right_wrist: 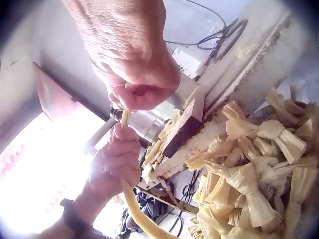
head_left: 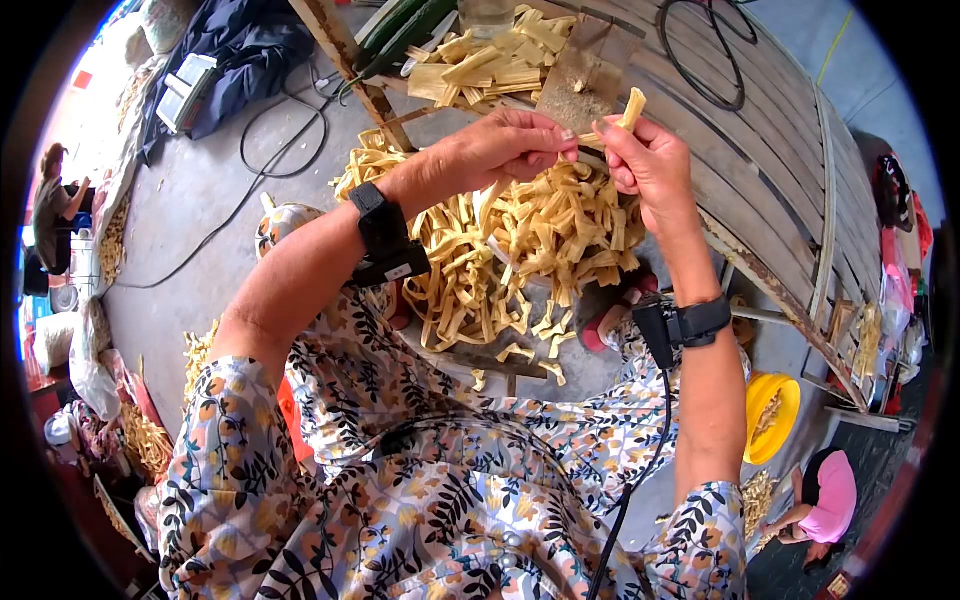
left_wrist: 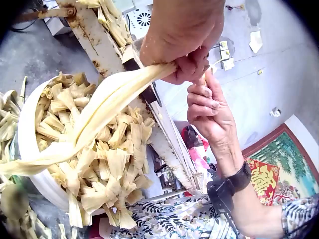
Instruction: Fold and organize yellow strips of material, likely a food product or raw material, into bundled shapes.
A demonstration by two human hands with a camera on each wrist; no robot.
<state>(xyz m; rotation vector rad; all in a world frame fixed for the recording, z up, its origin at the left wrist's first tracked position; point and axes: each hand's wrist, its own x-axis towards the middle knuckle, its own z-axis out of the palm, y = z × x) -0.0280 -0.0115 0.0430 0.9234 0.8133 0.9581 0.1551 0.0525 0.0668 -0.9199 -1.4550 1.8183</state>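
Observation:
My left hand (head_left: 520, 142) pinches a pale yellow, flat, fibrous strip (left_wrist: 114, 92), whose long loose end hangs down in the left wrist view. Close by, my right hand (head_left: 650, 165) grips the other end of the same strip, its flared tip (head_left: 634, 108) sticking up above the thumb. A short stretch of strip (right_wrist: 125, 117) spans the two hands in the right wrist view. Below them, a heap of knotted strips (head_left: 570, 230) fills a white basin (left_wrist: 37, 119). My curled fingers hide part of the held strip.
A slatted table (head_left: 750, 150) stands ahead, bearing a wooden block (head_left: 585, 65) and flat loose strips (head_left: 490, 70). Black cable (head_left: 215, 230) crosses the floor at left. A yellow bucket (head_left: 790, 425) sits at right, near a person in pink (head_left: 838, 490). Another person (head_left: 55, 210) is far left.

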